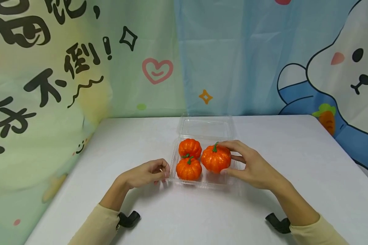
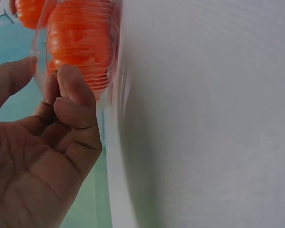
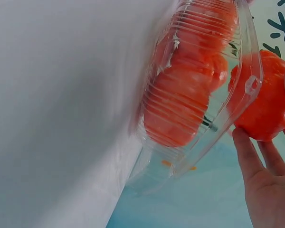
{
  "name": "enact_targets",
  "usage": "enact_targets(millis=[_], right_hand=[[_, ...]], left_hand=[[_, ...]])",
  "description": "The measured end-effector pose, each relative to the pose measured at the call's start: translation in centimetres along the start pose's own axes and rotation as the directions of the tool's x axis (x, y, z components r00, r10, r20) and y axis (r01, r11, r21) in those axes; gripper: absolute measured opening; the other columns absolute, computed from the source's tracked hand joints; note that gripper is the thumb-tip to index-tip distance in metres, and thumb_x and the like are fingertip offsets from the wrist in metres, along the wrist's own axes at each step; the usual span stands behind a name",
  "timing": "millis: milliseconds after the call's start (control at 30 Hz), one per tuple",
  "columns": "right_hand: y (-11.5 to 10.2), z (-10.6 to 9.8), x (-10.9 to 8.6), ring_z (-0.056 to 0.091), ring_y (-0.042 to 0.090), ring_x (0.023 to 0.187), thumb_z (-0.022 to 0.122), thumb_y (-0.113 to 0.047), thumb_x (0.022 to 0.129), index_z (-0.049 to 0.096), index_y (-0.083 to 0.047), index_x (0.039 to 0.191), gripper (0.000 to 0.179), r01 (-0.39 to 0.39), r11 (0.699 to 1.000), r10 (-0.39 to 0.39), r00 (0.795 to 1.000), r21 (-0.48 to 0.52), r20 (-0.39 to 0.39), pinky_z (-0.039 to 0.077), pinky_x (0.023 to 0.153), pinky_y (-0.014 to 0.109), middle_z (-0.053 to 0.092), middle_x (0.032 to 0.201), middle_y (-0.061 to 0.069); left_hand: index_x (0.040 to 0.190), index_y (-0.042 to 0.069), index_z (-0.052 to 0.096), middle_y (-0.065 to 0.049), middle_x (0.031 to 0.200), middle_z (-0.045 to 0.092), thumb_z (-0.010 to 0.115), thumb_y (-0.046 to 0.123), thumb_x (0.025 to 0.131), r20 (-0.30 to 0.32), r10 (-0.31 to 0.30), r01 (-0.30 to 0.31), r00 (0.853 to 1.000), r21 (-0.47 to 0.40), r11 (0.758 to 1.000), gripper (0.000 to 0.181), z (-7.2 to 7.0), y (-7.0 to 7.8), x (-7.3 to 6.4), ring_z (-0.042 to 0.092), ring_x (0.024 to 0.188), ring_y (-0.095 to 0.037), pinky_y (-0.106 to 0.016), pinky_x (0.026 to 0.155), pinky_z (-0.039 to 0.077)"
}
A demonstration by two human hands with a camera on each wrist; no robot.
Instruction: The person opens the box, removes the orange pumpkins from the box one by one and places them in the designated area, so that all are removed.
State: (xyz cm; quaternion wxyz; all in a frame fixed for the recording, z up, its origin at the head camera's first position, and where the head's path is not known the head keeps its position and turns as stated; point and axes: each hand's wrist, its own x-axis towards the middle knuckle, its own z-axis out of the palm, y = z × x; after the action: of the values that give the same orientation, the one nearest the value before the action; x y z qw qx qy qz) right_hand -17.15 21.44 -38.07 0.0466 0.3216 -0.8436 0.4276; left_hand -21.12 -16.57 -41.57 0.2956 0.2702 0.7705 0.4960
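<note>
A clear plastic clamshell box (image 1: 214, 180) lies open on the table. Two small orange pumpkins, one at the back (image 1: 190, 148) and one in front (image 1: 188, 169), sit in its left half. My right hand (image 1: 253, 165) grips a third pumpkin (image 1: 216, 159) between thumb and fingers, above the box's right half. The right wrist view shows this pumpkin (image 3: 263, 102) raised beside the rim, apart from the other two. At the box's left front corner, my left hand (image 1: 148, 173) pinches the rim; the left wrist view has the thumb (image 2: 14, 80) against the edge, fingers curled by the wall.
The box's clear lid (image 1: 207, 127) is folded back toward the rear edge of the white table (image 1: 184, 214). Behind the table hangs a printed curtain (image 1: 233, 68). Black wrist mounts (image 1: 128, 219) sit at both sleeve cuffs.
</note>
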Motion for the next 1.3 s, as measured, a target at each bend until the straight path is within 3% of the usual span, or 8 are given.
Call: enact_targets(millis=[133,333,667,767,933,1067,1200,1300], right_hand=[[0.0,-0.4,0.0,0.055,0.024,0.132,0.086,-0.01,0.083,0.049,-0.014,0.148,0.075,0.03,1.0,-0.03,0.999,-0.006,-0.038,0.053,0.099,0.028,0.053,0.145,0.004],[0.4,-1.5,-0.2,0.051,0.022,0.135,0.088,-0.005,0.08,0.046,-0.015,0.152,0.084,0.003,1.0,-0.005,0.996,-0.027,-0.09,0.046,0.099,0.015,0.051,0.147,0.006],[1.9,-3.1,-0.9,0.044,-0.004,0.134,0.088,0.0,0.077,0.053,-0.013,0.147,0.08,-0.019,0.996,0.003,0.984,-0.089,-0.179,0.045,0.096,0.011,0.05,0.148,0.006],[2.4,-3.7,-1.1,0.044,-0.006,0.131,0.089,-0.003,0.077,0.054,-0.014,0.146,0.078,-0.051,0.991,0.028,0.983,-0.121,-0.184,0.05,0.095,0.02,0.05,0.146,0.005],[3.6,-4.6,-1.4,0.052,0.016,0.129,0.089,-0.006,0.079,0.054,-0.012,0.146,0.076,-0.122,0.982,0.093,0.978,-0.147,-0.188,0.054,0.09,0.041,0.05,0.143,0.006],[4.5,-5.0,-1.6,0.052,0.034,0.127,0.088,-0.004,0.079,0.053,-0.008,0.146,0.076,-0.144,0.976,0.108,0.972,-0.162,-0.21,0.051,0.089,0.051,0.048,0.143,0.011],[5.4,-5.5,-1.8,0.051,0.031,0.127,0.089,-0.004,0.078,0.054,-0.009,0.146,0.077,-0.166,0.968,0.118,0.963,-0.191,-0.241,0.052,0.089,0.043,0.048,0.143,0.011],[6.0,-5.9,-1.8,0.049,0.015,0.127,0.09,-0.003,0.077,0.054,-0.009,0.145,0.077,-0.169,0.965,0.114,0.959,-0.201,-0.261,0.051,0.09,0.026,0.048,0.143,0.011]], left_hand=[[0.109,0.0,0.053,-0.008,0.095,0.058,0.052,0.005,0.1,0.002,0.007,-0.007,1.0,0.001,1.0,0.01,-0.1,-0.1,0.1,0.059,0.09,-0.031,-0.026,0.068,0.047],[0.109,0.0,0.054,-0.007,0.095,0.058,0.052,0.005,0.1,0.008,0.007,-0.007,1.0,-0.002,1.0,0.011,-0.1,-0.1,0.1,0.06,0.091,-0.031,-0.025,0.069,0.047],[0.11,0.0,0.053,-0.008,0.094,0.057,0.051,0.005,0.101,0.018,-0.006,0.006,1.0,-0.007,1.0,0.011,-0.1,-0.1,0.0,0.059,0.09,-0.03,-0.026,0.069,0.047],[0.11,0.0,0.054,-0.008,0.094,0.057,0.05,0.005,0.101,0.023,-0.001,0.001,1.0,0.0,1.0,0.011,-0.2,-0.1,0.0,0.059,0.09,-0.03,-0.026,0.068,0.047],[0.11,0.0,0.054,-0.008,0.094,0.057,0.05,0.005,0.101,0.025,-0.001,0.001,1.0,0.002,1.0,0.012,-0.3,-0.1,0.0,0.06,0.09,-0.031,-0.026,0.069,0.047],[0.11,0.0,0.054,-0.009,0.095,0.058,0.05,0.006,0.101,0.027,-0.007,0.007,1.0,0.0,1.0,0.011,-0.4,-0.1,0.0,0.06,0.091,-0.031,-0.026,0.069,0.047],[0.111,0.001,0.054,-0.009,0.095,0.058,0.05,0.006,0.101,0.027,-0.012,0.012,1.0,-0.003,1.0,0.011,-0.4,-0.3,0.1,0.06,0.09,-0.03,-0.026,0.069,0.047],[0.111,0.001,0.054,-0.009,0.095,0.058,0.051,0.006,0.101,0.029,-0.017,0.017,0.999,-0.009,1.0,0.012,-0.4,-0.3,0.1,0.06,0.09,-0.03,-0.026,0.069,0.047]])
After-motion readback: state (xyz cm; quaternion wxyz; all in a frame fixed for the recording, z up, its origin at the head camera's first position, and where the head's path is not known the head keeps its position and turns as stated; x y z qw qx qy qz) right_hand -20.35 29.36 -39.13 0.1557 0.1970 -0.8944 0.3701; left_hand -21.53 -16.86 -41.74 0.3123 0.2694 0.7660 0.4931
